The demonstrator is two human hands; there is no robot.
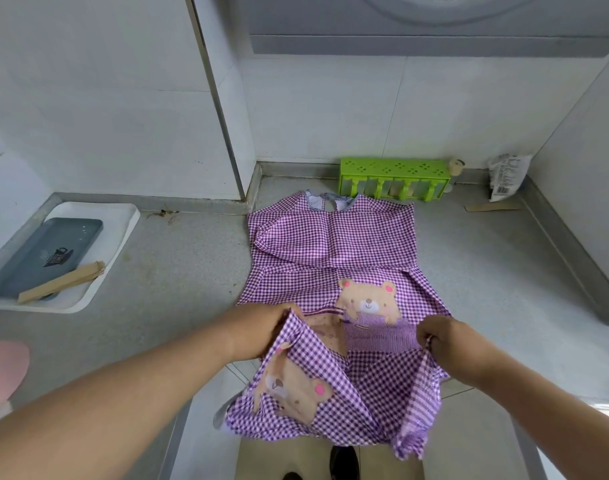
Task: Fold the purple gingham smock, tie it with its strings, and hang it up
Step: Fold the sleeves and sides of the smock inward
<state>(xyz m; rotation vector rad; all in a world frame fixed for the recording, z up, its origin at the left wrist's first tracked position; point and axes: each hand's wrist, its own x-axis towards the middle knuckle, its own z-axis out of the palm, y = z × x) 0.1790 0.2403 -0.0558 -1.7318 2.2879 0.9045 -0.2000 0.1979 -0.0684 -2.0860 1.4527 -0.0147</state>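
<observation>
Smock (330,244) lies flat on the counter (178,271) in front of you, collar at the far end near the back wall, hem hanging off the near edge. Your left hand (261,332) grips the hem's left side, right hand (438,336) grips its right side, smock between them. Rack (395,178) sits behind the collar, against the wall. Bag (507,176) stands right of the rack in the far right corner, card strip (491,206) lying just before it. Tray (99,265) sits far left on the counter, well apart from the smock; in it a smaller tray (43,254), with a stick (62,282) lying across its near edge.
</observation>
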